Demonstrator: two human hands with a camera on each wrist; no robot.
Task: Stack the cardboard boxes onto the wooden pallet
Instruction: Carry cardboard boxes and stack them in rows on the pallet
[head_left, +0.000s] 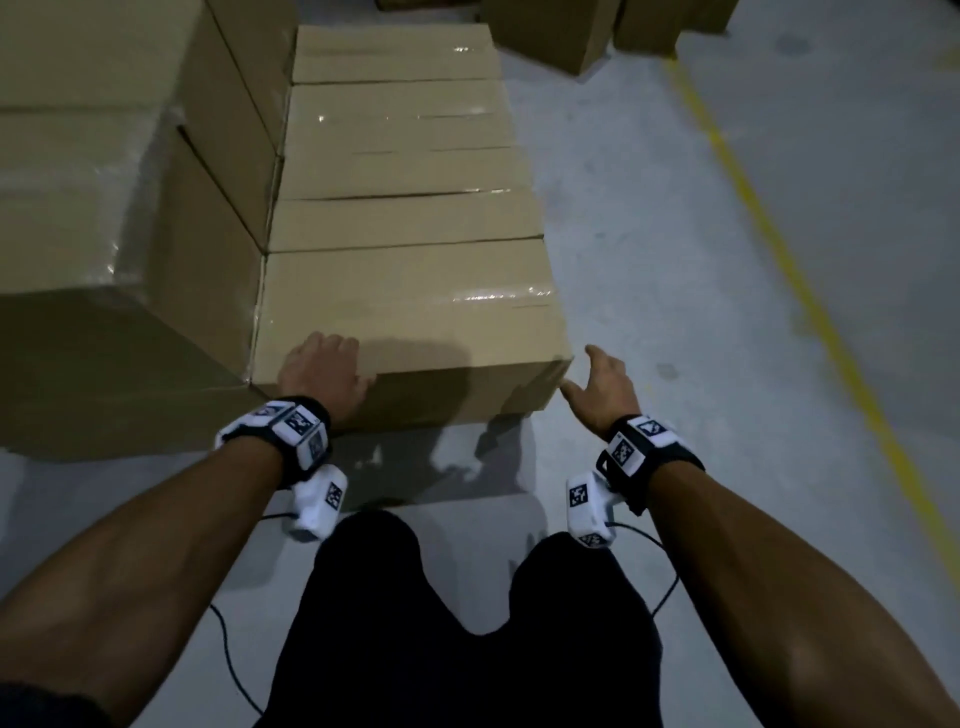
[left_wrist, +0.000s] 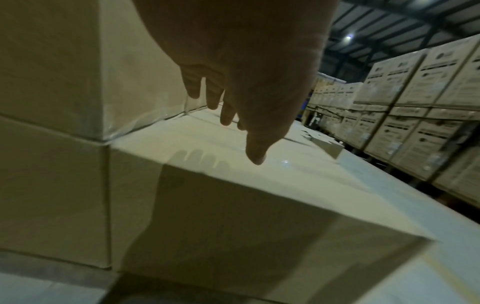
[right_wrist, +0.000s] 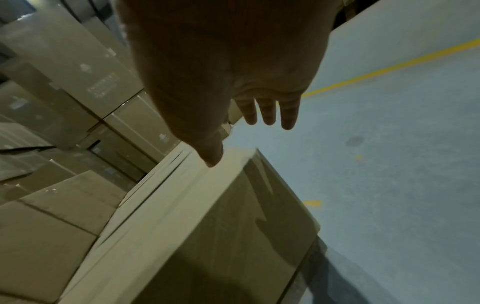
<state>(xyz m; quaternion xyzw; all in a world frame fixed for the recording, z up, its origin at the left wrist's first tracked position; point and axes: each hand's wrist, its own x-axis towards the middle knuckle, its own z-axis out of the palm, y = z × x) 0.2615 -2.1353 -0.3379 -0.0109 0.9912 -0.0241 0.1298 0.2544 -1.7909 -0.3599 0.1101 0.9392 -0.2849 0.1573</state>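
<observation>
A row of plain cardboard boxes runs away from me on the floor. The nearest box (head_left: 410, 322) (left_wrist: 259, 195) (right_wrist: 207, 216) is taped along its top. My left hand (head_left: 322, 371) (left_wrist: 246, 82) hovers over its near left corner with fingers straight, casting finger shadows on the top; I cannot tell if it touches. My right hand (head_left: 597, 387) (right_wrist: 221, 72) is spread open just outside the near right corner, thumb towards the box, holding nothing. No wooden pallet shows in any view.
A taller stack of boxes (head_left: 104, 208) stands directly against the row's left side. More boxes (head_left: 550, 31) sit at the far end. Bare grey floor with a yellow line (head_left: 779, 249) lies to the right. Strapped printed cartons (left_wrist: 415, 102) line the background.
</observation>
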